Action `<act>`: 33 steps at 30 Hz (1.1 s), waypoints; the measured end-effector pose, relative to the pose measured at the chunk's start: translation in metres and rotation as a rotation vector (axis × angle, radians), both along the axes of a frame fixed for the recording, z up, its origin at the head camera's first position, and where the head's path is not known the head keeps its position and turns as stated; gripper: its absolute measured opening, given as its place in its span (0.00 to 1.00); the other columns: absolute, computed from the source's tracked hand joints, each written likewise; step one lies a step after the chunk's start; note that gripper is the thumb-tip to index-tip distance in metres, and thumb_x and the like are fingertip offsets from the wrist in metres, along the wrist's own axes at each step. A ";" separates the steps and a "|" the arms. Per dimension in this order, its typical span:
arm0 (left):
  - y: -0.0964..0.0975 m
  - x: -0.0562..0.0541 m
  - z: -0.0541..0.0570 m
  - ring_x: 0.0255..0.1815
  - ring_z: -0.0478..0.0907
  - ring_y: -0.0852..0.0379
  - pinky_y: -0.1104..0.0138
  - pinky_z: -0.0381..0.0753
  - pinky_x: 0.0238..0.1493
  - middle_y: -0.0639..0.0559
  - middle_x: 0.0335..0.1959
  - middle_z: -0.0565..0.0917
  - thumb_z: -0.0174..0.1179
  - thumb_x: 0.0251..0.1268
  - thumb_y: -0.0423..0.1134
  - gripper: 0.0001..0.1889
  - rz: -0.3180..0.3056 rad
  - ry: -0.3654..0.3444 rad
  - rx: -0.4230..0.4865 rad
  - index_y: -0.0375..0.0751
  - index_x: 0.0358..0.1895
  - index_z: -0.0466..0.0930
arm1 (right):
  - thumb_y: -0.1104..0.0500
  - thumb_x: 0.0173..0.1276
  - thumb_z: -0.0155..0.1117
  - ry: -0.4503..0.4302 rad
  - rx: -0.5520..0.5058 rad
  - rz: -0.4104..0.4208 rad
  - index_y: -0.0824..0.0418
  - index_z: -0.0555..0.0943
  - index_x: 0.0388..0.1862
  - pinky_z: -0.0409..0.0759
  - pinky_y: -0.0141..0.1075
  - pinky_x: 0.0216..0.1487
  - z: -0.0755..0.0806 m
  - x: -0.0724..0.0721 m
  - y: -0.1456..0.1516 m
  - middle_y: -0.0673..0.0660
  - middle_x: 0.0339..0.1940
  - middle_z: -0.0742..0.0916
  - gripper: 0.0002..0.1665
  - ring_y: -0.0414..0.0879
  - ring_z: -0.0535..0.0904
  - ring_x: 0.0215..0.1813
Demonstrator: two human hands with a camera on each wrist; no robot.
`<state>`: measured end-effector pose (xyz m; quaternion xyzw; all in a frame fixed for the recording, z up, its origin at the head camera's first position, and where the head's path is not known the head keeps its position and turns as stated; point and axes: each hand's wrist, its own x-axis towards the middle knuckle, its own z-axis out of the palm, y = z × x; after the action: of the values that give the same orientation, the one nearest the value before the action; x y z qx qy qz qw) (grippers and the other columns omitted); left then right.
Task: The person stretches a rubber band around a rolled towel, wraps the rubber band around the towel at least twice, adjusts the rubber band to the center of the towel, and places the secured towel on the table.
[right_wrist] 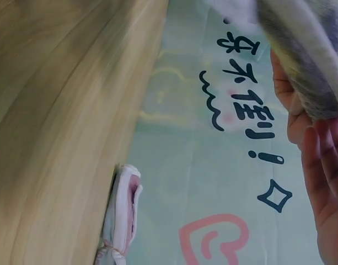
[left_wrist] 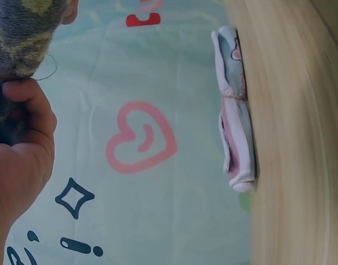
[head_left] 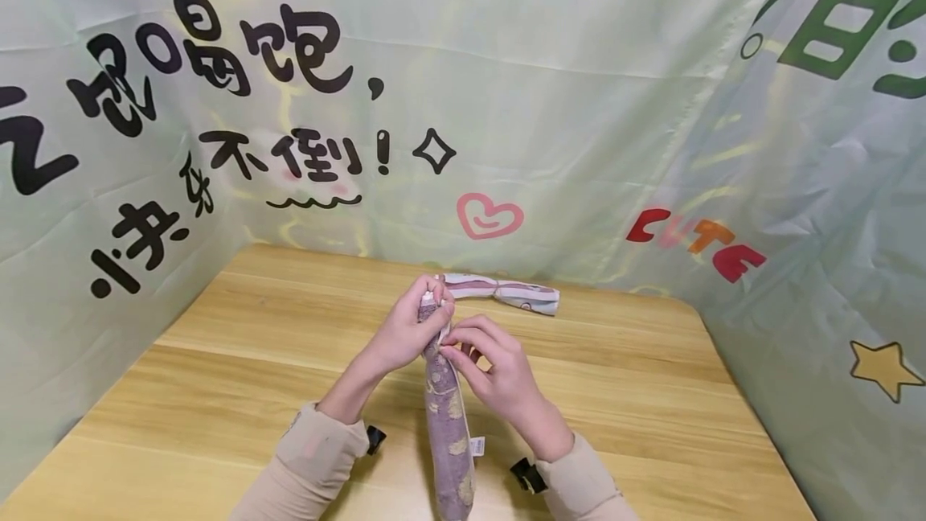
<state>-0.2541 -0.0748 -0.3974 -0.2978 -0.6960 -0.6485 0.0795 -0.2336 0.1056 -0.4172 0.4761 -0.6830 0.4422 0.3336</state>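
Observation:
A rolled purple towel (head_left: 450, 424) with yellow patches hangs lengthwise in front of the person, its small white label (head_left: 477, 446) sticking out at the right. Near its upper end, the left hand (head_left: 412, 328) grips it with curled fingers and thumb. Just below, the right hand (head_left: 492, 360) has thumb and forefinger pinched together at the towel's right edge. A thin string (left_wrist: 52, 69) loops out from the towel beside the left thumb in the left wrist view. I cannot tell whether the right fingertips also hold part of this string.
A second rolled towel (head_left: 531, 297), white and pink and tied round its middle, lies at the back of the wooden table (head_left: 615, 392). Printed fabric curtains (head_left: 564, 143) enclose the table's back and sides. Black clips (head_left: 528, 475) show by both wrists.

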 end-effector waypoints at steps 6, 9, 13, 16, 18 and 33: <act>0.006 0.003 0.001 0.40 0.71 0.60 0.74 0.75 0.39 0.46 0.42 0.72 0.48 0.78 0.25 0.07 -0.053 -0.025 0.130 0.29 0.40 0.60 | 0.58 0.79 0.63 0.090 -0.025 -0.041 0.65 0.86 0.44 0.80 0.21 0.32 0.002 0.002 -0.002 0.58 0.40 0.87 0.11 0.40 0.80 0.28; 0.010 0.004 0.001 0.38 0.69 0.61 0.76 0.73 0.36 0.47 0.42 0.70 0.47 0.78 0.26 0.07 -0.053 -0.013 0.189 0.28 0.40 0.58 | 0.58 0.79 0.62 0.160 -0.014 -0.089 0.65 0.86 0.45 0.80 0.21 0.31 0.003 0.003 -0.004 0.58 0.40 0.87 0.11 0.39 0.81 0.27; 0.016 0.005 0.000 0.37 0.69 0.61 0.76 0.72 0.34 0.45 0.43 0.71 0.47 0.77 0.26 0.08 0.025 -0.006 0.228 0.30 0.39 0.58 | 0.57 0.81 0.61 0.174 0.040 -0.138 0.65 0.85 0.46 0.81 0.23 0.30 0.004 0.004 -0.004 0.57 0.42 0.86 0.11 0.39 0.80 0.28; 0.018 0.004 -0.002 0.37 0.69 0.61 0.76 0.72 0.36 0.44 0.41 0.72 0.47 0.76 0.24 0.08 0.068 -0.016 0.231 0.31 0.38 0.58 | 0.54 0.83 0.57 0.129 0.099 -0.154 0.62 0.83 0.45 0.80 0.23 0.30 0.004 0.004 -0.003 0.55 0.43 0.84 0.13 0.39 0.80 0.30; 0.019 0.004 -0.004 0.38 0.69 0.60 0.75 0.72 0.36 0.44 0.40 0.71 0.47 0.75 0.23 0.07 0.064 -0.026 0.222 0.31 0.38 0.58 | 0.52 0.84 0.55 0.104 0.140 -0.151 0.61 0.81 0.43 0.79 0.24 0.30 0.003 0.003 -0.002 0.54 0.43 0.83 0.15 0.40 0.79 0.31; 0.003 -0.002 0.005 0.38 0.67 0.59 0.73 0.73 0.44 0.50 0.37 0.70 0.46 0.73 0.23 0.10 0.066 -0.023 0.320 0.39 0.35 0.58 | 0.53 0.85 0.52 0.082 0.166 -0.061 0.61 0.76 0.39 0.77 0.22 0.33 -0.004 0.009 -0.015 0.52 0.39 0.78 0.15 0.40 0.77 0.33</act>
<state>-0.2563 -0.0722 -0.3927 -0.2507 -0.5942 -0.7514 0.1394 -0.2246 0.0908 -0.4208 0.4986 -0.7173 0.3540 0.3340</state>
